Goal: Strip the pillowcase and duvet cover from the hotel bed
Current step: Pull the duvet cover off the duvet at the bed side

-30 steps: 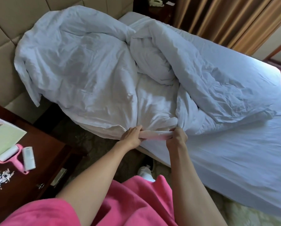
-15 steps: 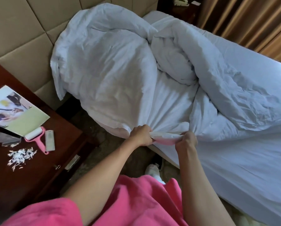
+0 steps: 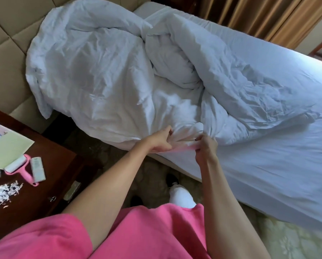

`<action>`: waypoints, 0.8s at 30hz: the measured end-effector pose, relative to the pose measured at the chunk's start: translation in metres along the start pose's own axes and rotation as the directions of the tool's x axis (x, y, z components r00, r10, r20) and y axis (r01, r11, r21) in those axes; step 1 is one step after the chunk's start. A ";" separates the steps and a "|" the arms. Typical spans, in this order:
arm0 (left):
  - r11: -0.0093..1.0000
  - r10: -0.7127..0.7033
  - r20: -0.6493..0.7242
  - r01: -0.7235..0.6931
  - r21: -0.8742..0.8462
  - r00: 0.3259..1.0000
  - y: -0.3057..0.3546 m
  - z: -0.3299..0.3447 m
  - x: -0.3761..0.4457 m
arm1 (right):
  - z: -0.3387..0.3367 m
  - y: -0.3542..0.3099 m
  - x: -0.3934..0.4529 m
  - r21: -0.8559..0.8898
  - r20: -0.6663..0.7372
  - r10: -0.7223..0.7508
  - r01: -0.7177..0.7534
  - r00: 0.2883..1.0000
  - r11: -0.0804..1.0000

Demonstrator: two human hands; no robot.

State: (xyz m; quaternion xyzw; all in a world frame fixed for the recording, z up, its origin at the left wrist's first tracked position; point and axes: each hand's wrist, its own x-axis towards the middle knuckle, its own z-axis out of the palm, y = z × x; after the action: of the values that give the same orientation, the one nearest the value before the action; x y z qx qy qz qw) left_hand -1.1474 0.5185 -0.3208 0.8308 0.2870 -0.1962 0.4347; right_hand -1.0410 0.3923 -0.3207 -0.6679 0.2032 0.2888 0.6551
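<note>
The duvet [image 3: 104,71] lies heaped toward the bed's [image 3: 268,165] head end, its cover's hem at the near edge. Left hand [image 3: 159,140] and right hand [image 3: 206,146] both pinch that hem, close together — better to spread them apart and open the mouth before pulling.

Daylight from right, soft shadows; slight blur, wide-angle edge distortion.
</note>
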 end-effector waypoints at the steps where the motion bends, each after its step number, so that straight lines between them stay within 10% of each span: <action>1: 0.999 0.011 -0.007 -0.012 -0.037 1.000 0.010 0.000 0.007 | -0.002 -0.002 0.002 -0.023 0.035 -0.025 0.025 0.999 0.999; 7: 0.985 -0.026 -0.266 -0.020 -0.171 0.964 0.087 -0.005 0.048 | -0.016 -0.017 0.029 -0.249 0.278 -0.117 0.189 0.953 0.950; 15: 0.933 -0.288 -0.123 0.248 -0.262 0.950 0.181 0.021 0.124 | -0.061 -0.060 0.077 -0.540 0.642 -0.057 0.503 0.765 0.675; 18: 0.948 -0.277 -0.144 0.245 -0.205 0.950 0.183 0.035 0.134 | -0.084 -0.078 0.093 -0.502 0.722 0.096 0.423 0.686 0.755; 24: 0.991 -0.129 -0.212 0.131 -0.007 0.969 0.188 0.051 0.108 | -0.106 -0.111 0.148 -0.313 0.310 0.141 -0.039 0.940 0.949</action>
State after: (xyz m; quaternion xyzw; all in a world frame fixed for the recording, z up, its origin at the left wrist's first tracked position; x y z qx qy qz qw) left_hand -0.9474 0.4233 -0.2962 0.8279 0.3848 -0.1359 0.3848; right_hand -0.8452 0.3095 -0.3352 -0.6925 0.0755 0.4534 0.5559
